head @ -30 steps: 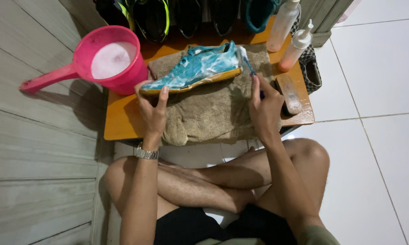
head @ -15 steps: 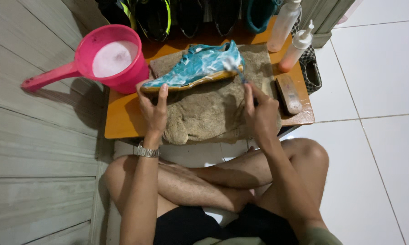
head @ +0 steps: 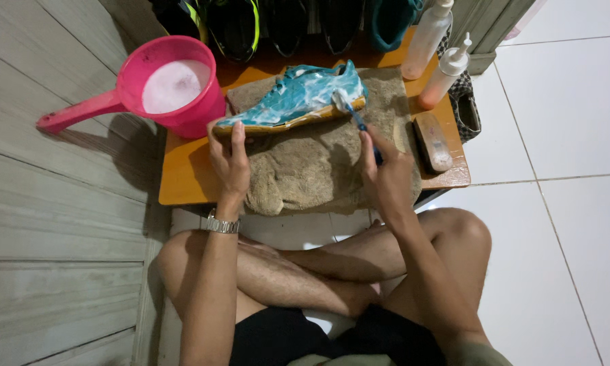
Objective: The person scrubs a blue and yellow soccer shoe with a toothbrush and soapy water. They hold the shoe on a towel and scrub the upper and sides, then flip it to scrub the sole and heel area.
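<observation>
A teal shoe point(head: 292, 98) covered in white foam lies on its side on a tan towel point(head: 318, 169) spread over a low orange table point(head: 183, 176). My left hand point(head: 230, 161) presses on the toe end of the shoe's sole, thumb up against it. My right hand point(head: 385, 175) grips a blue toothbrush point(head: 351, 112) whose bristles rest on the heel of the shoe. A metal watch point(head: 222, 224) is on my left wrist. I sit cross-legged in front of the table.
A pink dipper point(head: 169, 88) of soapy water stands at the table's left. Two plastic bottles point(head: 435, 51) and a wooden brush point(head: 432, 141) are on the right. Several dark shoes point(head: 250, 24) line the back. White floor tiles lie to the right.
My right hand has slid down and left along the shoe, bringing the toothbrush head onto the heel. The left hand has kept its place on the toe end.
</observation>
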